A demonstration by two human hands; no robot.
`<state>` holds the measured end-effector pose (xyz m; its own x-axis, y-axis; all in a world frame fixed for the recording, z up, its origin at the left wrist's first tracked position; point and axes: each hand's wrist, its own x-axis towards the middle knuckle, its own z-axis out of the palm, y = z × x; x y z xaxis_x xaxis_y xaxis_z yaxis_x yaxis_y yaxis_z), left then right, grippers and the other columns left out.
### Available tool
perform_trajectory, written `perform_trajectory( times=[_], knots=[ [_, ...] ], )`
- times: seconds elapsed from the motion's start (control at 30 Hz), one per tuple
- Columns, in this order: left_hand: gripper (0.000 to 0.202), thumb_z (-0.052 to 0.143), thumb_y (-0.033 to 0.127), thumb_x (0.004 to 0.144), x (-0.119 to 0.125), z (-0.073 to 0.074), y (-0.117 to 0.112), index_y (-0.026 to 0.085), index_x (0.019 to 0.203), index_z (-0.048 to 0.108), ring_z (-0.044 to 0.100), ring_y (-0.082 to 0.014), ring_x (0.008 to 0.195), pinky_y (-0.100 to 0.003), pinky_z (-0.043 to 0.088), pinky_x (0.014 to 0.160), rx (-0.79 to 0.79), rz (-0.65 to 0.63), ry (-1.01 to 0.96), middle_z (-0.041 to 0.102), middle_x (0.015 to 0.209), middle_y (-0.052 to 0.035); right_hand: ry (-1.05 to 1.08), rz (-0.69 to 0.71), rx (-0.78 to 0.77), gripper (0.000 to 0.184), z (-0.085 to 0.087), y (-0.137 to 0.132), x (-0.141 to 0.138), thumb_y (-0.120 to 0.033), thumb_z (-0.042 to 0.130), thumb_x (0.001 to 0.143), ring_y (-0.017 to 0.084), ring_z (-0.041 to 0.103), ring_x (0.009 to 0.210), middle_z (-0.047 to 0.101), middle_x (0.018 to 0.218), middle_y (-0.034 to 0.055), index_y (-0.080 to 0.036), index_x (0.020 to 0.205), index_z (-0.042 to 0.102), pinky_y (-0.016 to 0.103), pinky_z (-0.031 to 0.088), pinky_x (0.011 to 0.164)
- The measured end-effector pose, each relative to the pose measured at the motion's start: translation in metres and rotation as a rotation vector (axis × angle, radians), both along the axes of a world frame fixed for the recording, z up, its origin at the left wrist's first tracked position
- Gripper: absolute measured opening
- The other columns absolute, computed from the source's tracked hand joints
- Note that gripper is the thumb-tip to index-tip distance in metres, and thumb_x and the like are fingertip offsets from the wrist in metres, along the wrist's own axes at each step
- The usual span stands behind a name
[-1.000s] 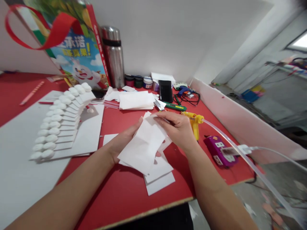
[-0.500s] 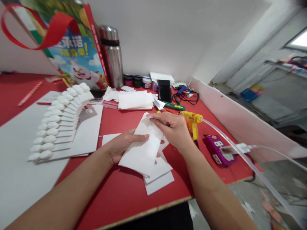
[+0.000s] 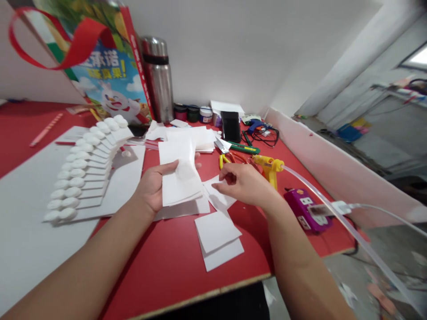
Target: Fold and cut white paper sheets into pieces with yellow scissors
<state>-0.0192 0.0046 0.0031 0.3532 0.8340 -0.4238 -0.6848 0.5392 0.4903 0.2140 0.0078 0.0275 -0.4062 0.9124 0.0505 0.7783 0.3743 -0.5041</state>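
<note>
Left grip (image 3: 151,189) and right grip (image 3: 245,184), each closed on white paper
My left grip clasps flat paper sheets (image 3: 180,171), lifted over the red surface (image 3: 160,266); my right grip pinches a thin paper scrap (image 3: 218,198). Open room lies toward the near edge, past two paper squares (image 3: 218,238). The gift bag (image 3: 110,84) shows Chinese characters.

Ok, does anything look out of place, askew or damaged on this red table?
One thing: the yellow glue gun has a very long clear stick jutting from its back, out past the table edge over the floor. No spill or damage shows.
</note>
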Motion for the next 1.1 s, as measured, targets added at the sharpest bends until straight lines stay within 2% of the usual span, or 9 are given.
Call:
perform_trajectory(
  times=[0.13, 0.27, 0.43, 0.5, 0.57, 0.7, 0.77, 0.97, 1.1],
  knots=[
    [0.055, 0.051, 0.013, 0.093, 0.0, -0.004, 0.0, 0.004, 0.148, 0.051, 0.079, -0.0294, 0.085, -0.045, 0.063, 0.085, 0.003, -0.008, -0.019, 0.08, 0.1, -0.0189, -0.111, 0.008, 0.002, 0.029, -0.006, -0.008, -0.011, -0.029, 0.078, 0.07, 0.019, 0.054, 0.058, 0.062, 0.07, 0.0044, -0.023, 0.069, 0.051, 0.031, 0.03, 0.051],
    [0.053, 0.05, 0.014, 0.094, 0.0, -0.006, 0.001, 0.003, 0.146, 0.052, 0.079, -0.0293, 0.085, -0.044, 0.064, 0.084, -0.006, -0.015, -0.026, 0.08, 0.099, -0.0188, -0.119, -0.028, 0.019, 0.036, -0.012, -0.01, -0.018, -0.015, 0.072, 0.065, 0.021, 0.054, 0.056, 0.057, 0.066, 0.0065, -0.026, 0.062, 0.039, 0.033, 0.029, 0.052],
    [0.052, 0.051, 0.012, 0.093, -0.001, -0.007, 0.003, 0.003, 0.144, 0.054, 0.079, -0.0285, 0.084, -0.042, 0.065, 0.08, -0.012, 0.021, -0.011, 0.079, 0.102, -0.0189, -0.064, -0.032, 0.0, 0.03, -0.01, -0.001, -0.011, -0.005, 0.064, 0.065, 0.025, 0.06, 0.064, 0.059, 0.064, 0.0078, -0.025, 0.057, 0.043, 0.036, 0.037, 0.059],
    [0.051, 0.051, 0.012, 0.093, -0.001, -0.006, 0.003, 0.003, 0.143, 0.055, 0.079, -0.0282, 0.084, -0.042, 0.066, 0.077, -0.008, 0.034, -0.021, 0.079, 0.104, -0.019, 0.094, -0.051, -0.049, 0.018, -0.004, 0.002, -0.002, -0.01, 0.063, 0.067, 0.023, 0.06, 0.065, 0.063, 0.068, 0.0063, -0.023, 0.062, 0.052, 0.035, 0.041, 0.06],
    [0.05, 0.05, 0.011, 0.093, -0.001, -0.004, 0.003, 0.003, 0.142, 0.056, 0.078, -0.0274, 0.085, -0.042, 0.066, 0.077, -0.002, 0.056, -0.046, 0.079, 0.105, -0.0186, 0.394, -0.088, -0.162, 0.006, 0.003, 0.003, 0.008, -0.019, 0.064, 0.069, 0.019, 0.058, 0.062, 0.064, 0.07, 0.0034, -0.022, 0.071, 0.059, 0.032, 0.042, 0.059],
    [0.051, 0.049, 0.011, 0.094, -0.001, -0.004, 0.004, 0.002, 0.143, 0.054, 0.078, -0.027, 0.087, -0.043, 0.064, 0.085, 0.007, 0.075, -0.041, 0.079, 0.106, -0.0185, 0.946, -0.155, -0.35, 0.013, 0.015, 0.0, 0.018, -0.032, 0.063, 0.068, 0.013, 0.048, 0.046, 0.06, 0.062, -0.0009, -0.022, 0.076, 0.063, 0.027, 0.037, 0.046],
    [0.052, 0.051, 0.014, 0.094, -0.002, -0.006, 0.004, 0.002, 0.144, 0.054, 0.078, -0.0292, 0.088, -0.046, 0.063, 0.087, 0.011, 0.036, -0.009, 0.079, 0.106, -0.0199, 1.042, -0.161, -0.379, 0.013, 0.017, -0.001, 0.017, -0.032, 0.063, 0.065, 0.012, 0.046, 0.043, 0.062, 0.062, -0.0004, -0.023, 0.075, 0.065, 0.026, 0.037, 0.044],
    [0.049, 0.056, 0.019, 0.092, 0.002, -0.014, 0.001, 0.002, 0.138, 0.06, 0.078, -0.0348, 0.091, -0.05, 0.062, 0.089, 0.02, -0.122, 0.011, 0.079, 0.1, -0.0214, 1.127, -0.1, -0.542, 0.019, 0.013, -0.003, 0.006, -0.03, 0.07, 0.064, 0.014, 0.062, 0.055, 0.07, 0.071, 0.0019, -0.021, 0.081, 0.069, 0.026, 0.049, 0.052],
    [0.05, 0.056, 0.02, 0.093, 0.01, -0.014, -0.004, 0.002, 0.139, 0.058, 0.078, -0.0337, 0.092, -0.05, 0.062, 0.09, -0.025, -0.115, 0.008, 0.078, 0.105, -0.0216, 1.192, -0.202, -0.387, 0.019, 0.01, 0.0, -0.003, -0.036, 0.072, 0.069, 0.022, 0.072, 0.078, 0.075, 0.085, 0.0049, -0.023, 0.082, 0.066, 0.033, 0.06, 0.066]
  ],
)
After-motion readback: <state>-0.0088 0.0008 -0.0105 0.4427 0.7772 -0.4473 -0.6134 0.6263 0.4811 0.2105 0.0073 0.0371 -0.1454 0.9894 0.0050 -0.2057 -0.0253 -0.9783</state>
